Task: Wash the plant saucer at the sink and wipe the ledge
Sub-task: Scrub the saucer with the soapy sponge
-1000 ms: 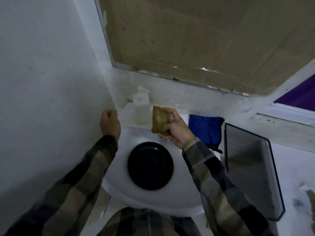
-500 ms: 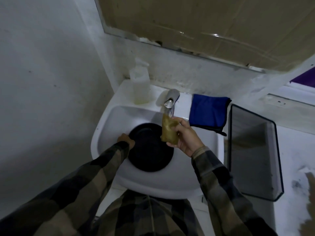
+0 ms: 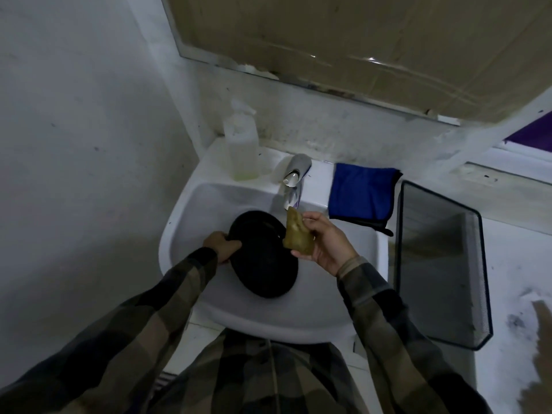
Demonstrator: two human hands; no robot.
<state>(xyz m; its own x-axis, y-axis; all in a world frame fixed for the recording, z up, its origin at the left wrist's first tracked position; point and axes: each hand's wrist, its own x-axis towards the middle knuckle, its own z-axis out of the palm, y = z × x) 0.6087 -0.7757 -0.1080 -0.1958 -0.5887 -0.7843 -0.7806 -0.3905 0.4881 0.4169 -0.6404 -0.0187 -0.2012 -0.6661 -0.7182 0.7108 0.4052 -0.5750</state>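
While our left hand (image 3: pixel 221 246) grips the black saucer's (image 3: pixel 264 258) rim inside the sink (image 3: pixel 343 318), our right hand (image 3: pixel 325 243) pinches a sponge (image 3: pixel 297 234) under the faucet (image 3: pixel 294 177).

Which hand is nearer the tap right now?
Right. The right hand holds the sponge close under the tap; the left hand grips the saucer at its left rim, farther away.
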